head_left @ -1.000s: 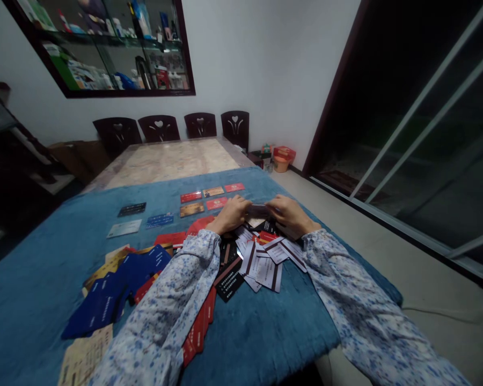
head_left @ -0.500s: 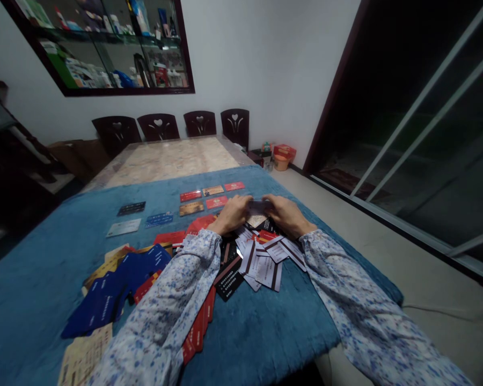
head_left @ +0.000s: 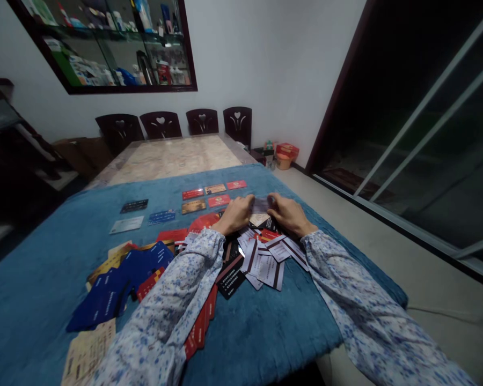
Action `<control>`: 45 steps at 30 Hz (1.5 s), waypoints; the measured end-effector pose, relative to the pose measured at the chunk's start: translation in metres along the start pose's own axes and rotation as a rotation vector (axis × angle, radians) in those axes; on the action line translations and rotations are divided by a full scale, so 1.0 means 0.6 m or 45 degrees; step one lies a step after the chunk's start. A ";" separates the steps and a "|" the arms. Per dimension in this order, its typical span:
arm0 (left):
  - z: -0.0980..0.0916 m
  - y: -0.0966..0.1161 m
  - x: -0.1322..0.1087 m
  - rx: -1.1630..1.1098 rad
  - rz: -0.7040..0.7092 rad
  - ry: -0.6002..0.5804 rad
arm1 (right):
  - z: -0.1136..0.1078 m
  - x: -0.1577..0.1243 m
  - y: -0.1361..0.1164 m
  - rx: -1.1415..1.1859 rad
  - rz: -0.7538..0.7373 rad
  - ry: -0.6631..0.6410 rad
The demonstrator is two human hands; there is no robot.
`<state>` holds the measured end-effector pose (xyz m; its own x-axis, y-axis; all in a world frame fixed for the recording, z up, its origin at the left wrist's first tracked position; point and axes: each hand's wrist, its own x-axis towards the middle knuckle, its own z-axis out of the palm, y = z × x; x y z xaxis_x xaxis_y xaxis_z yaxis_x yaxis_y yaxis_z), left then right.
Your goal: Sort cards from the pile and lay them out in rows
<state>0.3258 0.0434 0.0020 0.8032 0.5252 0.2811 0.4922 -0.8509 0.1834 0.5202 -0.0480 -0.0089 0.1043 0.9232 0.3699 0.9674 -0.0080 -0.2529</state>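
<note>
Between my two hands is a greyish card, blurred, just above a heap of cards. My left hand grips its left edge, fingers closed. At its right edge, my right hand pinches it between thumb and fingers. Below lie white cards with dark stripes, black cards and a few red ones. Left of my left forearm, blue cards are fanned over gold ones. Red cards show under the left sleeve, which hides part of the pile.
Farther off on the blue cloth, single cards lie apart, among them a black card, a silver card and a brown card. Dark chairs stand behind the table. The table's right edge runs close by my right forearm.
Both hands stay at the same card, and the gap between them looks slightly wider. The whole view has shifted a little; the cards on the cloth lie as before.
</note>
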 end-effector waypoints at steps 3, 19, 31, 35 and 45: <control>0.003 0.002 0.000 -0.012 -0.022 0.001 | 0.006 0.001 0.007 0.029 -0.045 0.037; 0.023 -0.016 0.008 -0.103 -0.020 0.061 | 0.022 0.008 0.026 -0.055 -0.218 0.069; 0.018 -0.023 0.007 -0.176 0.015 0.084 | 0.035 0.011 0.044 0.043 -0.239 0.079; 0.013 -0.020 0.006 -0.171 0.007 0.057 | 0.033 0.011 0.043 0.096 -0.237 0.071; -0.002 -0.026 0.007 -0.108 0.041 -0.022 | 0.018 0.015 0.042 0.167 -0.229 -0.010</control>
<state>0.3207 0.0588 0.0014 0.8239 0.4970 0.2722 0.4367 -0.8630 0.2539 0.5430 -0.0355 -0.0216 -0.0693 0.9084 0.4122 0.9321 0.2062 -0.2978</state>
